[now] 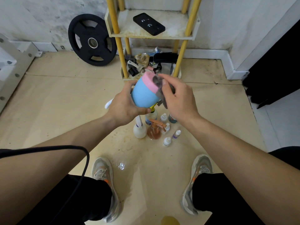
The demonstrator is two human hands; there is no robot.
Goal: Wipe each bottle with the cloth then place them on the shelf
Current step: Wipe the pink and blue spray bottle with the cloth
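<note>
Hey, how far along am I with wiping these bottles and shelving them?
Done: nothing visible yet; the upper shelf holds only a black phone. In hand: your left hand grips the blue and pink bottle while your right hand presses the grey cloth against it. Left: the floor cluster, including a white bottle, an orange spray bottle and small dropper bottles.

Home gym or storage corner: 1 black weight plate (92, 40) leans on stained wall (48, 17) at 11 o'clock; cluttered shelf (129, 29) at 12 o'clock.
</note>
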